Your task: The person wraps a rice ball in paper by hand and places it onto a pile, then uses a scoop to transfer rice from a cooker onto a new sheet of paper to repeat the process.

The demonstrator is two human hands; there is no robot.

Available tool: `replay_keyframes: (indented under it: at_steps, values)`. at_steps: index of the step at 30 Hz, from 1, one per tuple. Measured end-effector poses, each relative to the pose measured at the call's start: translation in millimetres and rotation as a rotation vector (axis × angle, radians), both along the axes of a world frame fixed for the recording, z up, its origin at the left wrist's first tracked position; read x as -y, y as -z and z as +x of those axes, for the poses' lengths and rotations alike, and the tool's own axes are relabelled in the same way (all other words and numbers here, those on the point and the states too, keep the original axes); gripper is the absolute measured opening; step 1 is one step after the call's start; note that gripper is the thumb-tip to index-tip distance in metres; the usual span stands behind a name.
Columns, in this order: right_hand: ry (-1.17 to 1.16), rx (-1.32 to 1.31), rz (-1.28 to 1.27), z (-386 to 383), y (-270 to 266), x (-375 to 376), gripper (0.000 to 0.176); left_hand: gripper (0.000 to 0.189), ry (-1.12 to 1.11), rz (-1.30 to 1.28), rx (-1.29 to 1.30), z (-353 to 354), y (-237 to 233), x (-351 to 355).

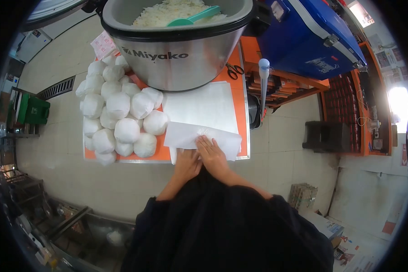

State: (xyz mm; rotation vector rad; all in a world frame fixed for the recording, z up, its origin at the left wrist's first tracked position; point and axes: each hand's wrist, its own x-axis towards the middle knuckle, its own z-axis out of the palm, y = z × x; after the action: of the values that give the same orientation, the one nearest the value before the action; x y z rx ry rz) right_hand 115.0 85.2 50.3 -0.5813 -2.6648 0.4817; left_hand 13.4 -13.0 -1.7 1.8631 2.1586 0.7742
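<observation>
A white sheet of wrapping paper (177, 134) lies tilted over a stack of similar sheets (201, 102) at the front of the orange table. A small bit of white rice (202, 130) shows on it. My right hand (213, 158) rests on the paper with its fingers stretched out, tips just below the rice. Beside it, my left hand (187, 164) is at the paper's near edge, fingers bent and their tips hidden under the sheet. Left of the paper, several round white paper-wrapped bundles (119, 105) are piled up.
A large Miyako rice cooker (181, 68) full of rice (161, 13) stands behind the paper, a green rice paddle (195, 17) in it. Black scissors (234, 71) lie to its right. A blue cooler box (308, 36) sits on an orange shelf. The table's metal edge (245, 158) is near me.
</observation>
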Motion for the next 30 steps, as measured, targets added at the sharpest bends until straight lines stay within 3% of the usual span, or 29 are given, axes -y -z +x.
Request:
replay_keyframes:
  at_steps: [1, 3, 4, 6, 7, 8, 11, 14, 15, 17, 19, 21, 23, 30]
  values:
    - [0.007, -0.007, 0.0, 0.4, 5.8, 5.3, 0.04, 0.055, 0.007, 0.0, -0.007, -2.3, 7.9, 13.3]
    - [0.053, 0.015, 0.0, -2.1, 17.3, 9.8, 0.045, 0.054, -0.149, 0.531, 0.067, -3.0, 31.1, 37.9]
    - [0.066, 0.013, -0.008, -4.1, 18.5, 7.3, 0.045, 0.054, -0.136, 0.524, 0.068, -7.1, 11.0, 26.4]
    - [0.014, -0.01, -0.142, 1.3, 22.3, 8.5, 0.051, 0.061, -0.055, 0.21, -0.251, -7.3, -34.1, -4.3]
    - [0.001, 0.051, -0.228, 6.7, 23.3, 9.9, 0.056, 0.065, -0.032, -0.043, -0.148, -10.3, -55.2, -23.4]
    - [0.004, 0.049, -0.226, 12.0, 25.1, 13.0, 0.056, 0.065, -0.029, -0.041, -0.15, -9.3, -47.1, -20.8]
    - [0.193, -0.071, -0.24, 22.1, 28.3, 12.8, 0.06, 0.061, -0.215, 0.007, 0.2, -5.8, -19.0, -8.2]
    - [0.386, -0.014, -0.298, 26.6, 28.4, 10.4, 0.06, 0.06, -0.26, -0.024, 0.062, -13.7, -22.9, -3.4]
    - [0.421, -0.036, -0.203, 23.6, 21.2, 6.6, 0.056, 0.06, -0.26, -0.024, 0.06, -17.9, -25.6, -4.8]
    - [0.387, -0.037, -0.22, 24.6, 25.3, -6.3, 0.049, 0.049, -0.271, -0.021, -0.14, -26.4, -30.3, -8.4]
    - [0.359, -0.04, -0.238, 30.1, 26.5, -20.6, 0.043, 0.04, -0.216, 0.05, -0.179, -41.4, -26.0, -13.9]
    - [0.163, -0.04, -0.197, 37.6, 25.1, -37.9, 0.029, 0.031, -0.169, 0.125, -0.216, -59.2, -23.1, -21.0]
    - [0.146, 0.0, -0.226, 40.6, 24.4, -50.9, 0.024, 0.017, -0.009, 0.156, -0.168, -75.3, -23.3, -26.2]
    - [0.277, 0.046, -0.212, 26.4, 11.1, -54.8, 0.01, 0.013, -0.111, -0.098, 0.052, -75.3, -43.5, -38.9]
